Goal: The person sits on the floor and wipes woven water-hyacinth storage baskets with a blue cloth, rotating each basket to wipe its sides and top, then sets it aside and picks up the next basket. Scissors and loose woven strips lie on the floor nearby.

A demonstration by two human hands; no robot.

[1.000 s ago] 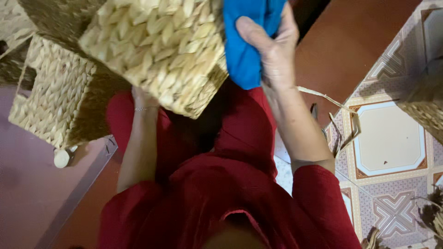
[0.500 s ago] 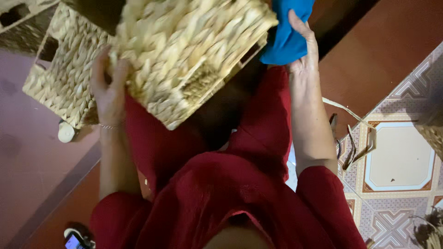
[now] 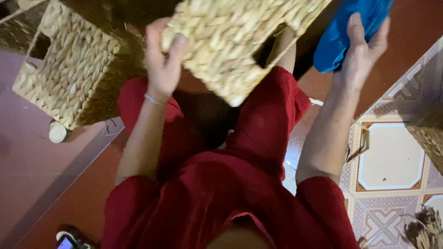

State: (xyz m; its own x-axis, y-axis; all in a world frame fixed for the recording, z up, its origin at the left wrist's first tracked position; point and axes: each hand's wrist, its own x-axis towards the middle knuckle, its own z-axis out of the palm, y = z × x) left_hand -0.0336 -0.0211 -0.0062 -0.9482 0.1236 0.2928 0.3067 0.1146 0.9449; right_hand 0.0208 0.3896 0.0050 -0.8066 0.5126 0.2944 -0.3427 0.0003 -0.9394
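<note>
Item in hand: a pale straw-coloured, box-shaped basket of woven plant fibre (image 3: 240, 41), held tilted above the lap of a seated person in red clothing (image 3: 221, 193).
Left hand: the left hand (image 3: 161, 60) is closed over the basket's near corner, thumb on one face and fingers on the other; a thin silver bracelet (image 3: 154, 99) is worn at the wrist.
Right hand: the right hand (image 3: 362, 53) is raised beside the basket, fingers curled into a bright blue cloth (image 3: 346, 32) that is gripped against the palm; cloth and basket are near but apart.
Step judged: the basket appears to be turned for wiping with the cloth.
Next move, as judged: the cloth would have to be brought onto a basket face while the left grip is kept firm, since the basket rests on nothing.
Second basket: a similar woven fibre basket (image 3: 69, 78) is set on the floor to the left.
Surface: reddish-brown floor (image 3: 60, 203) on the left, patterned ceramic tiles (image 3: 392, 161) on the right.
Room: dim indoor floor space; loose fibre scraps (image 3: 422, 228) lie on the tiles.
</note>
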